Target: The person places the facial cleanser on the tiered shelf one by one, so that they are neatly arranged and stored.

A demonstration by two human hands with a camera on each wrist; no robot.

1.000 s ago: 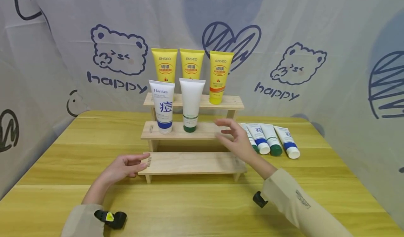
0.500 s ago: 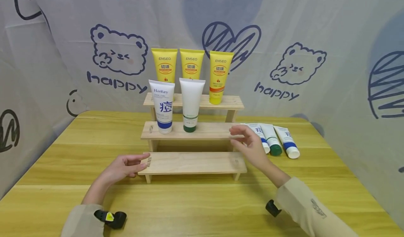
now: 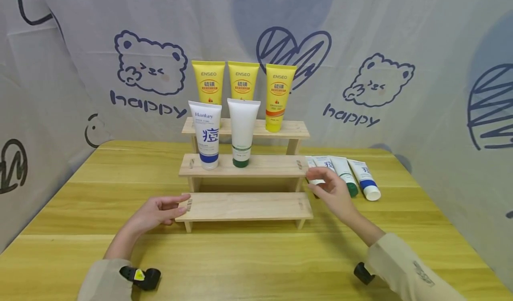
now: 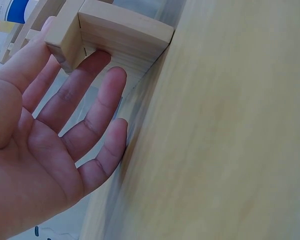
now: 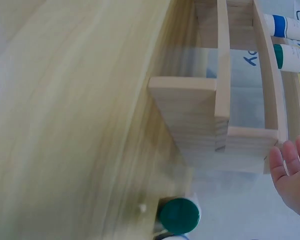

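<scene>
A three-tier wooden display stand [image 3: 244,206] stands mid-table. My left hand [image 3: 154,213] holds the left end of its lowest tier; in the left wrist view the thumb [image 4: 27,60] lies over the board and fingertips reach beneath it. My right hand [image 3: 331,193], fingers loosely bent and holding nothing, hovers just off the middle tier's right end. It partly hides the flat-lying squeeze tubes: a green-capped tube [image 3: 341,169], a blue-banded tube [image 3: 364,176] and others. Upright on the middle tier are a blue-banded white tube [image 3: 206,134] and a green-capped white tube [image 3: 242,129].
Yellow tubes [image 3: 279,94] stand on the top tier; the left two are partly behind the white ones. A printed curtain [image 3: 224,20] hangs behind the wood-grain table [image 3: 224,265]. Each wrist wears a dark camera, such as the left one [image 3: 150,278].
My right hand has moved from the middle tier rightward and slightly toward me, over to the lying tubes. The left hand and the standing tubes have stayed put.
</scene>
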